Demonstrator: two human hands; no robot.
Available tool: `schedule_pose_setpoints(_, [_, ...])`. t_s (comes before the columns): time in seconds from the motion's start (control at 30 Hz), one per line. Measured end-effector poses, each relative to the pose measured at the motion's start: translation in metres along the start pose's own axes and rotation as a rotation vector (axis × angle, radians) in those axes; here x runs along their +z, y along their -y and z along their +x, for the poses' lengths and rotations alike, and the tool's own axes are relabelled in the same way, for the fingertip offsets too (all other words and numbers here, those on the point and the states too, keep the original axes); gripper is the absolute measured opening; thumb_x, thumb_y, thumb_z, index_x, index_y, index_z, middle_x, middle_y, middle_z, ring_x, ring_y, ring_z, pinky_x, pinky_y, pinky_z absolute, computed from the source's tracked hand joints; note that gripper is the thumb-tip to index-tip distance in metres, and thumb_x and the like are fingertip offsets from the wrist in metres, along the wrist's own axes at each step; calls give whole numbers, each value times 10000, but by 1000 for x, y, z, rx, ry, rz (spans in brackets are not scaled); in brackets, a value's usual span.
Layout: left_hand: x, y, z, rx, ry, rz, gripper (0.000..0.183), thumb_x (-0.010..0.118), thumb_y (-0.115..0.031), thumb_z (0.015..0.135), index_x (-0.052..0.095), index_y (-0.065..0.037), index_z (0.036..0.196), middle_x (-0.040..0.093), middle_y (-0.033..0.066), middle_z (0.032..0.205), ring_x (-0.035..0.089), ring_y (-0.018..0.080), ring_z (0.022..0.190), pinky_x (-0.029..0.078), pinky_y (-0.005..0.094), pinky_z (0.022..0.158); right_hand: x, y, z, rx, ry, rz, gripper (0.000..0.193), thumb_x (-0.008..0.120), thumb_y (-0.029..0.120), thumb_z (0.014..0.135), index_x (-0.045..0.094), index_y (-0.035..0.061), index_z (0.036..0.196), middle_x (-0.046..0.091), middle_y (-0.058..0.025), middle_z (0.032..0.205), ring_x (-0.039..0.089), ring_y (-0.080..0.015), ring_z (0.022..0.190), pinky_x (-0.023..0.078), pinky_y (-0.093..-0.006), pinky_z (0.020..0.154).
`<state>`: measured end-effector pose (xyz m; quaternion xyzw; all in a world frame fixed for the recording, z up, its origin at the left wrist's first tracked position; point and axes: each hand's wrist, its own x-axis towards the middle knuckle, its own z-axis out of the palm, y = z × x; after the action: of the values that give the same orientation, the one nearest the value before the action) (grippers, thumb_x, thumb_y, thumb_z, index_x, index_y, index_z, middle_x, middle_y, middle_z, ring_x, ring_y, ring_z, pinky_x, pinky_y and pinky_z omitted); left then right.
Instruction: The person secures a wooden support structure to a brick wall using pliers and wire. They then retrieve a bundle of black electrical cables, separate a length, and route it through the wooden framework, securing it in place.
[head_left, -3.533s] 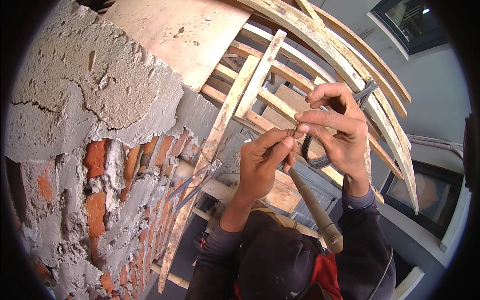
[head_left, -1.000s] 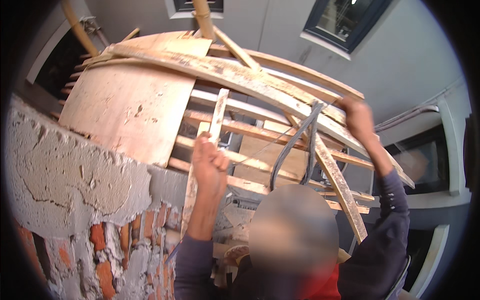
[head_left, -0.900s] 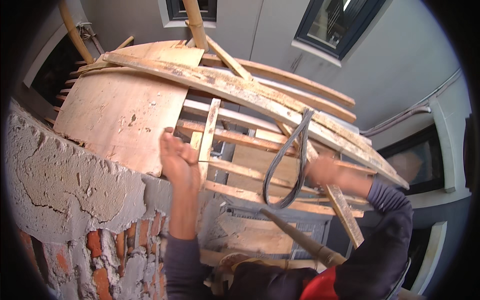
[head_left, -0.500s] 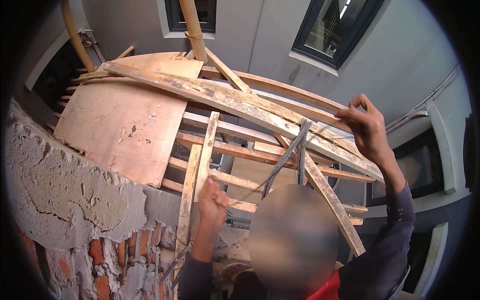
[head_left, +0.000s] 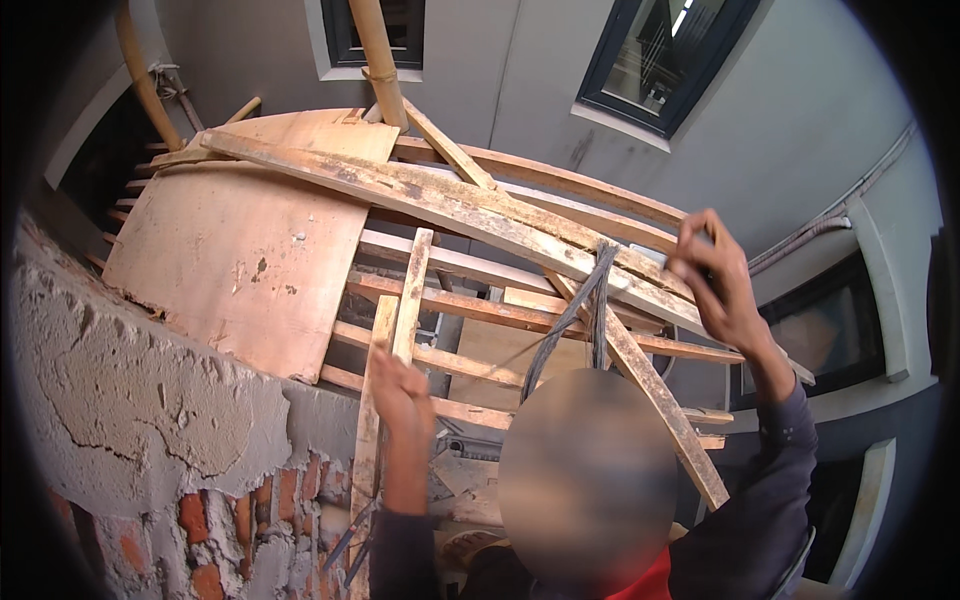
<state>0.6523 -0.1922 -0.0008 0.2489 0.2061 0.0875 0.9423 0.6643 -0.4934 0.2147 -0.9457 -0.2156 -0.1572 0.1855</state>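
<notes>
A bundle of dark grey wire strands (head_left: 572, 330) hangs looped over a long, stained timber beam (head_left: 480, 225). To the left of the bundle my left hand (head_left: 402, 395) is closed, fingers pinched together, in front of two upright wooden battens (head_left: 412, 295). One thin strand slants from the bundle down toward this hand, but its end is hard to see. My right hand (head_left: 722, 280) is raised by the right end of the beam, fingers curled and thumb close to them. Whatever lies in either hand is too small to make out.
A plywood sheet (head_left: 235, 265) covers the left of a frame of parallel battens (head_left: 450, 360) with gaps. A bamboo pole (head_left: 375, 65) rises behind it. Broken plaster and brick wall (head_left: 160, 430) stands at the near left. Grey walls with windows (head_left: 665, 60) enclose the far side.
My left hand has moved left and stays closed. My right hand has come slightly lower, with its fingers nearer the beam. The view has shifted a little.
</notes>
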Motion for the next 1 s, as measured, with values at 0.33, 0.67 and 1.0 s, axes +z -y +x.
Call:
schedule_pose_setpoints(0.33, [27,-5,36,267,-30,201,195,443,-250,979,493,-73,1044,242,-56,612,228,25,449,185,203,364,64,44,-94,-120,1480,960,242,563,251,879,641,31,940,568,-141,965,543,-232,957,430,-357,792])
schedule_pose_setpoints(0.67, [-23,-49,45,387,-102,172,242,463,-269,968,484,-48,1063,256,-50,618,222,34,442,191,204,368,15,-20,-96,165,798,234,192,603,235,857,662,105,986,589,-83,841,599,-287,781,464,-408,706])
schedule_pose_setpoints(1.0, [77,-6,35,287,248,522,241,453,-275,972,518,-43,987,240,-57,556,237,25,435,215,203,389,8,-155,-171,213,162,-307,148,586,41,796,595,62,942,547,-126,841,601,-331,714,483,-400,618])
